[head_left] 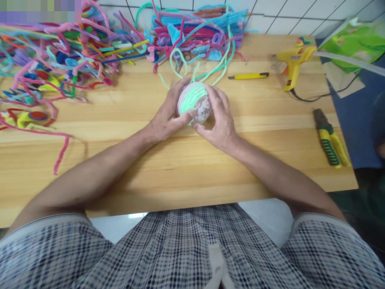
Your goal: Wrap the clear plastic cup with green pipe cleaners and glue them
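1. From my end, through the head camera, I see a ball wrapped in mint-green and pale lilac fuzzy strands point(192, 96) near the middle of the table, between both hands.
2. The left hand point(168, 116) cups its left side, thumb and fingers spread apart, the thumb reaching across the front. The right hand point(221, 120) curves round the right side, thumb low and fingers above, parted and pressed on the ball.
3. Just behind the ball I have loose mint chenille stems point(225, 64) curling near the fingertips. A tangled heap of coloured chenille stems point(69, 60) crowds the back left, and a bundle of blue and pink stems point(195, 32) lies by the wall.
4. Right of that bundle lies a yellow utility knife point(248, 76); farther right are a yellow glue gun point(291, 66) with a black cord and pliers point(329, 140) with yellow-and-green handles.
5. The table point(180, 172) is pale, striped wood, set against a white tiled wall point(288, 16) with dark joints. Below its front edge I see a checked garment point(186, 249) and glossy pale floor point(264, 216).
6. The green packet point(355, 44) at back right is too blurred for me to read.
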Tool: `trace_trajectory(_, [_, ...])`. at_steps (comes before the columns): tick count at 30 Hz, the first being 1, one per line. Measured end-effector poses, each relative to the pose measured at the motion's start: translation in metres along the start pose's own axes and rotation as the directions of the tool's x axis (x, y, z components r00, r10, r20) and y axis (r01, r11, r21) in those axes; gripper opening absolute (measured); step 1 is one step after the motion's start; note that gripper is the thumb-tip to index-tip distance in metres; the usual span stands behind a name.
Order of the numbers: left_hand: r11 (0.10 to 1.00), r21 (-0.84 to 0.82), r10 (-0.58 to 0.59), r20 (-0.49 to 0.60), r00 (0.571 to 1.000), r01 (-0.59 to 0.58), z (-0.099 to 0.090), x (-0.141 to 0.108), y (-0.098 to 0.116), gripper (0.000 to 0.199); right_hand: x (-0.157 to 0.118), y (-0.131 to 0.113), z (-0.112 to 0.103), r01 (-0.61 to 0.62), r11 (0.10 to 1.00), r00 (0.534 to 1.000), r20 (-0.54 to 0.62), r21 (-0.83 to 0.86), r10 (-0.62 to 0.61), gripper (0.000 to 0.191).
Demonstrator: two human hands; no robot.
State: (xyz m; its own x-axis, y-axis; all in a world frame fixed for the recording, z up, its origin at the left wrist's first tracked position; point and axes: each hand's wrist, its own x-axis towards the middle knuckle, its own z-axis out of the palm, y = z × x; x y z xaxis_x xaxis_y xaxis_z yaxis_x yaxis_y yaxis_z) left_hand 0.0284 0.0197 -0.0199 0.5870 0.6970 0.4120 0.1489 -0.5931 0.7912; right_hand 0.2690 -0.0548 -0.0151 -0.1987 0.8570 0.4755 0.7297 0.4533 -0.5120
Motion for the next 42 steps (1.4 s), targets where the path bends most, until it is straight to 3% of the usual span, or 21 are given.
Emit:
trace_trajectory(10, [1.000,0.002,-0.019,-0.011,1.000,0.019,-0.002,0.007,0.003,0.091,0.009,0.018,-0.011,0.070,0.997,0.994,0.085,0.030,-0.072,0.107])
trace_trajectory(15, [1.000,0.007,-0.030,-0.033,0.999,0.030,0.000,0.010,0.006,0.091,0.010,0.021,-0.013,0.138,0.989,0.988,0.057,0.047,-0.141,0.108])
trace_trajectory(20, [0.999,0.014,-0.035,-0.047,0.998,0.036,0.003,0.011,0.010,0.093,0.012,0.019,-0.019,0.085,0.996,0.991,0.107,-0.033,-0.081,0.110])
trace_trajectory(24, [1.000,0.002,-0.023,-0.047,0.999,0.023,0.002,0.011,0.010,0.094,0.013,0.028,-0.016,0.186,0.982,0.981,0.061,0.015,-0.186,0.111])
trace_trajectory(35, [0.999,-0.051,-0.010,-0.069,0.998,0.007,0.001,0.012,-0.001,0.090,0.013,0.024,-0.015,0.032,0.996,0.995,0.087,0.082,-0.039,0.106])
trace_trajectory(42, [1.000,0.001,-0.001,-0.059,0.998,0.001,0.001,0.013,0.001,0.095,0.012,0.026,-0.008,0.102,0.992,0.994,0.035,0.069,-0.105,0.105])
